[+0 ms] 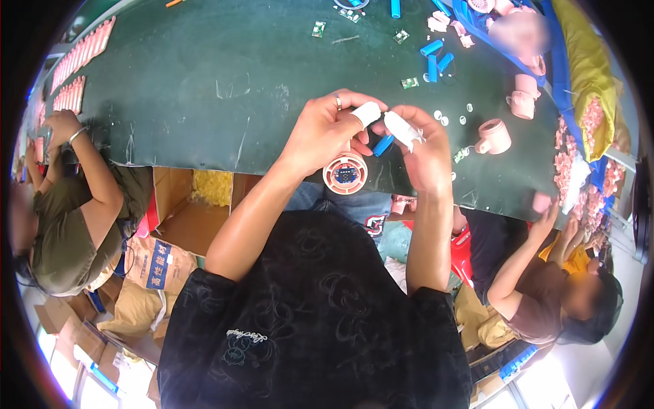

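Note:
My left hand (327, 133) is closed around a pink round housing (330, 178), whose open end shows a small blue circuit board (347, 176). White wrapping covers a fingertip of this hand. My right hand (426, 150), with a white wrapped finger too, brings its fingertips almost against the left ones above the table edge. Its fingers are bent together, and what they pinch is too small or hidden to name. A blue cylindrical battery cell (383, 145) shows between the two hands, just beyond the housing; whether a hand touches it, I cannot tell.
On the green table (197, 88) lie blue battery cells (432, 48), small green circuit boards (409, 83) and a pink cup-shaped housing (493, 136). Pink strip parts (85, 54) stand in rows at far left. Co-workers sit on both sides; a cardboard box (194, 221) is below the edge.

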Demonstrator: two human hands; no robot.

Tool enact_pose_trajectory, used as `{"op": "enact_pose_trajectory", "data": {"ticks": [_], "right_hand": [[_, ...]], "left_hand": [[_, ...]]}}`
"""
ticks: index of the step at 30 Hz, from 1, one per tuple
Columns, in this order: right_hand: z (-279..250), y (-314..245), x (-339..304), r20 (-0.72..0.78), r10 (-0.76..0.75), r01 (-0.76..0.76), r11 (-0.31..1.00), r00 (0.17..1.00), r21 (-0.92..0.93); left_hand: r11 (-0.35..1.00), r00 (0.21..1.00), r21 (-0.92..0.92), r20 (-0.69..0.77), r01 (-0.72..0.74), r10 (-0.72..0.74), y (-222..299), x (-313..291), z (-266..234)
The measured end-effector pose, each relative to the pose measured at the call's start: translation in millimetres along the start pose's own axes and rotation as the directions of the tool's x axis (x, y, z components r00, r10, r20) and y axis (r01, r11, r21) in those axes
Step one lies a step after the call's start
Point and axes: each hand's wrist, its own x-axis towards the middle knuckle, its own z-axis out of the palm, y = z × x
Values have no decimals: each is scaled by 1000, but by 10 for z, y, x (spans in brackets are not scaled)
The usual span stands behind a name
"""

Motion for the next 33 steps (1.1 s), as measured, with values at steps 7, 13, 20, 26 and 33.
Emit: {"op": "enact_pose_trajectory", "data": {"ticks": [7,13,20,26,33], "right_hand": [[37,35,1,5,-66,66,979,998,-192],[37,97,-13,8,-75,76,993,997,-94],[52,62,-46,-9,-71,69,986,997,-153],[93,110,-28,-59,-78,70,991,995,-114],[109,125,-16,-60,-69,63,993,996,-99]], "left_hand": [[999,999,37,-49,13,-12,-36,1,-13],[998,997,-32,-50,55,-56,1,-6,14],[997,992,23,-105,68,-65,28,-9,28],[995,992,8,-81,95,-94,56,-12,1],[999,993,-2,-107,42,-42,14,-22,29]]}}
